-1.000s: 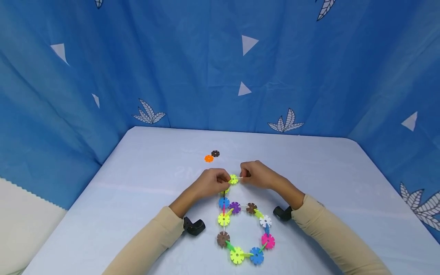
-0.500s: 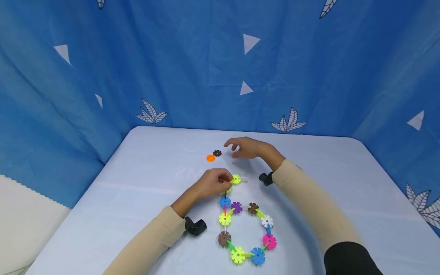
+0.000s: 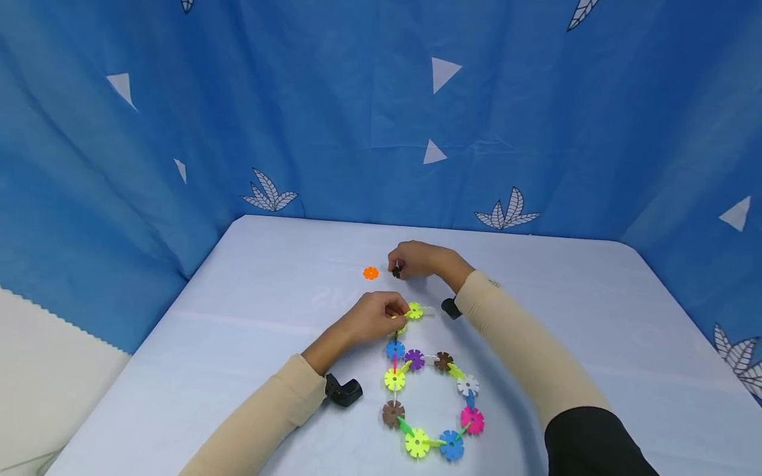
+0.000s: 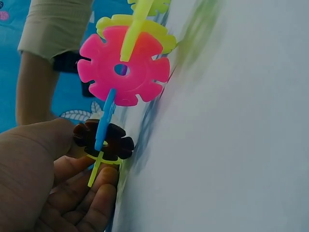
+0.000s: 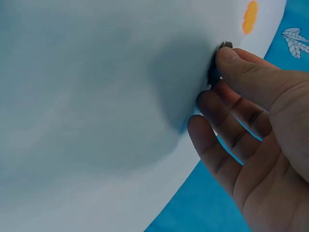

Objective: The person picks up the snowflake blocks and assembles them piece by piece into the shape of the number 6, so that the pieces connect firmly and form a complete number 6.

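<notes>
Notched plastic snowflake discs form a linked chain, with a ring of several colours and a short arm reaching up from its left side. My left hand (image 3: pixel 369 318) pinches this arm beside a yellow disc (image 3: pixel 415 310); the wrist view shows a dark brown disc (image 4: pixel 86 137) at its fingers, with a pink disc (image 4: pixel 101 79) above. Farther back, my right hand (image 3: pixel 417 258) pinches a black snowflake disc (image 3: pixel 397 270) between thumb and index finger, the other fingers loosely bent. Left of it lies a loose orange disc (image 3: pixel 370 273).
All pieces are on a white-covered table (image 3: pixel 286 277), backed by a blue curtain (image 3: pixel 369 119). The ring's lower side has a blue disc (image 3: pixel 451 445) and a pink disc (image 3: pixel 472 420). A black wrist camera (image 3: pixel 344 392) sits by the left forearm.
My right hand has let go of the chain's top end, moved back and left, and picked up the black disc from beside the orange one. The left hand keeps its hold on the chain.
</notes>
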The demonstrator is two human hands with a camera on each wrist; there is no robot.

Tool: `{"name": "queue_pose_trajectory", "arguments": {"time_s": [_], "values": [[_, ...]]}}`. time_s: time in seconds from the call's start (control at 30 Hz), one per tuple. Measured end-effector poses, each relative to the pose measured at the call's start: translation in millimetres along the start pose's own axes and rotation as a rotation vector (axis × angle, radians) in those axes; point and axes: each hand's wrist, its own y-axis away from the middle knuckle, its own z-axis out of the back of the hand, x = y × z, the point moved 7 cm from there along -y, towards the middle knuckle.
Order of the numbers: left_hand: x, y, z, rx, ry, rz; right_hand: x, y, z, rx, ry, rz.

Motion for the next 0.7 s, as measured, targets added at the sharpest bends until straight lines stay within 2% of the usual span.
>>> {"name": "queue_pose_trajectory", "arguments": {"time_s": [0.23, 0.4, 0.5, 0.57, 0.63, 0.7], "values": [[0.4, -0.4, 0.7, -0.009, -0.010, 0.018, -22.6, 36.8, -8.9, -0.052, -0.109, 0.031], [2.6, 0.3, 0.6, -0.016, -0.026, 0.029, -28.1, 64.2, -16.7, -0.102, -0.144, 0.064], [3.0, 0.2, -0.1, -0.016, -0.029, 0.026, -31.1, 81.7, -22.5, -0.138, -0.152, 0.027], [2.6, 0.1, -0.6, -0.012, -0.032, 0.020, -34.1, 93.6, -27.2, -0.163, -0.182, -0.041], [2.0, 0.4, -0.6, -0.008, -0.030, 0.016, -39.6, 103.7, -33.6, -0.184, -0.247, -0.113], [0.9, 0.8, -0.1, -0.008, -0.032, 0.011, -45.6, 112.5, -40.7, -0.202, -0.376, -0.182]]}}
